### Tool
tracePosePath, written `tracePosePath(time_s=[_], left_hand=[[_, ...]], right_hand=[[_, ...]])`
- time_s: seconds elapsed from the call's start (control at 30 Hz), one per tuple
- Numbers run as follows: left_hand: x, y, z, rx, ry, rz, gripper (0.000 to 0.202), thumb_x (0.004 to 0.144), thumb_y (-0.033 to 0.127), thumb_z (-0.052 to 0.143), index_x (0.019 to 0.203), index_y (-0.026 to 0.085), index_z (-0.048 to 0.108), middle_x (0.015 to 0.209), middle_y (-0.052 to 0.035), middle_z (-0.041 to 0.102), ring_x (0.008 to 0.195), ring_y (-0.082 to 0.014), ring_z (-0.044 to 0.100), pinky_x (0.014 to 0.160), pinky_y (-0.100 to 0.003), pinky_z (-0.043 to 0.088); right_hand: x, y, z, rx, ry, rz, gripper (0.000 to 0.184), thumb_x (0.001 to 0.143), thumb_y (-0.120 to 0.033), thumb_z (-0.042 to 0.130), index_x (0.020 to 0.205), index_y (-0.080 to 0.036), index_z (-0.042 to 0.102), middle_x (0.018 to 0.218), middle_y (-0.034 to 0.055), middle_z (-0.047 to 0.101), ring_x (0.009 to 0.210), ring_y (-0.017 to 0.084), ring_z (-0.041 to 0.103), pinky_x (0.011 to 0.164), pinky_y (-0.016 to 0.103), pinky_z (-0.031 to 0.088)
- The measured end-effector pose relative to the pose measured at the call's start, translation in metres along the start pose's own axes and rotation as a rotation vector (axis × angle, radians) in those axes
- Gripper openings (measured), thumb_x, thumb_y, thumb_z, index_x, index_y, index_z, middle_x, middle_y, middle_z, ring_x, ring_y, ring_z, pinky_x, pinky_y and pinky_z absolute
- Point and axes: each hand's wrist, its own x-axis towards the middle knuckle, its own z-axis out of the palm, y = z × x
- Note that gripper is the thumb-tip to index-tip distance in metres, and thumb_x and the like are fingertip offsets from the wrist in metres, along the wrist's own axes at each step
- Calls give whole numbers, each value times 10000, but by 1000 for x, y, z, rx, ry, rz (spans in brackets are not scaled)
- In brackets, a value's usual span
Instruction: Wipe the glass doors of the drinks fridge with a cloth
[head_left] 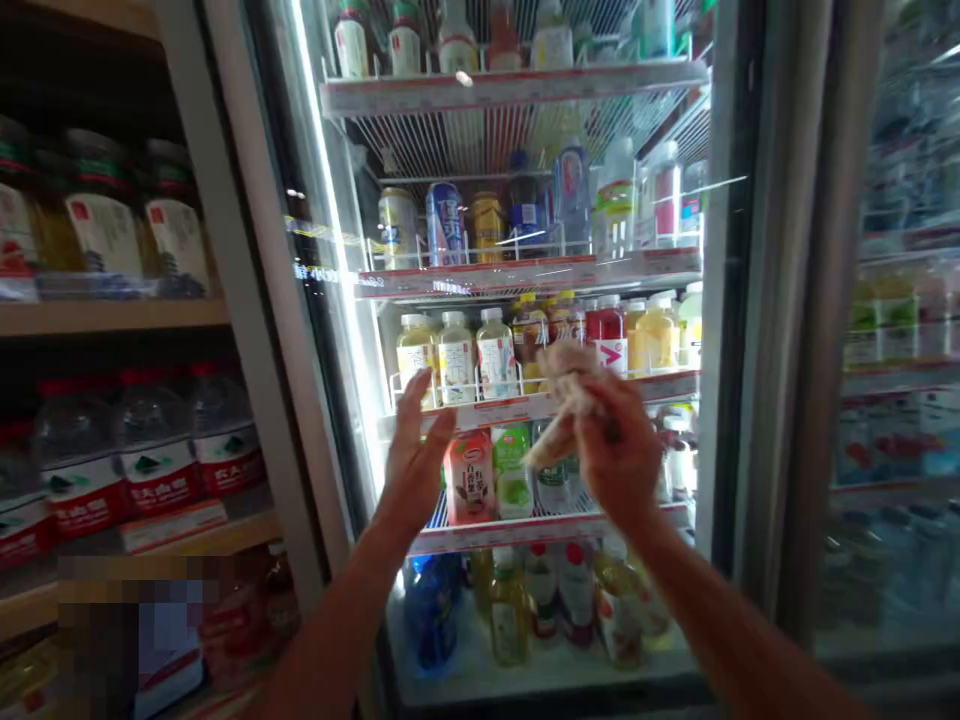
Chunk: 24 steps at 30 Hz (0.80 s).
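Observation:
My right hand (pixel 619 445) is closed around a crumpled pale cloth (pixel 571 385), held up in front of the middle shelves of a lit drinks fridge. Motion blurs both the cloth and the fingers. To its left, my left hand (pixel 414 450) is raised with the fingers apart and holds nothing. Behind the hands, a shelf rail (pixel 491 410) carries several pale-labelled bottles (pixel 455 360). A pink drink carton (pixel 471 480) and a green one (pixel 513 472) stand on the shelf below. Reflections show on the glass front; whether either hand touches it I cannot tell.
Wooden shelves with red-capped water bottles (pixel 154 440) and dark-capped juice bottles (pixel 105 215) line the left side. A metal door frame (pixel 787 300) borders the right, with another stocked fridge section (pixel 900 400) beyond. Cans (pixel 445 225) and bottles fill the upper shelves.

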Motion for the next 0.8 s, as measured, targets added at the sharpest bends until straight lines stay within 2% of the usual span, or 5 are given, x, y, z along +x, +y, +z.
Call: tracePosePath(time_s=[0.13, 0.33, 0.5, 0.67, 0.8], left_hand=[[23, -46, -39, 596, 243, 282, 615, 826, 563, 485, 1353, 263, 379, 1504, -89, 231, 1397, -303, 149, 1127, -555, 100], [26, -78, -22, 672, 302, 399, 465, 940, 358, 325, 1396, 276, 291, 1505, -99, 233, 1410, -245, 108, 1117, -569, 96], [24, -54, -15, 616, 20, 672, 490, 931, 276, 361, 1408, 295, 249, 1483, -69, 285, 1384, -195, 225, 1115, -433, 271], [33, -38, 25, 521, -204, 670, 596, 924, 485, 287, 1442, 225, 149, 1514, -112, 187, 1403, -226, 149, 1124, -462, 236], [24, -37, 61, 676, -115, 638, 637, 903, 519, 337, 1426, 183, 197, 1488, -128, 259, 1406, -246, 130, 1134, -514, 150]], right_hand=[[46, 50, -2, -488, 217, -202, 364, 868, -221, 390, 1184, -187, 568, 1332, 103, 468, 1279, 276, 385, 1063, 543, 314], [27, 58, 66, -595, -433, -830, 494, 871, -155, 393, 1347, -285, 409, 1426, -34, 389, 1377, 174, 227, 1131, 408, 245], [87, 51, 67, -674, -14, -345, 506, 908, -216, 321, 1413, -189, 309, 1509, 74, 209, 1410, 265, 85, 1113, 539, 144], [36, 44, 72, -605, -290, -496, 599, 871, -228, 417, 1439, -190, 232, 1500, 80, 237, 1411, 252, 89, 1131, 477, 216], [2, 60, 31, -504, -188, -582, 563, 861, -201, 452, 1399, -286, 312, 1474, 34, 311, 1359, 255, 281, 1130, 526, 164]])
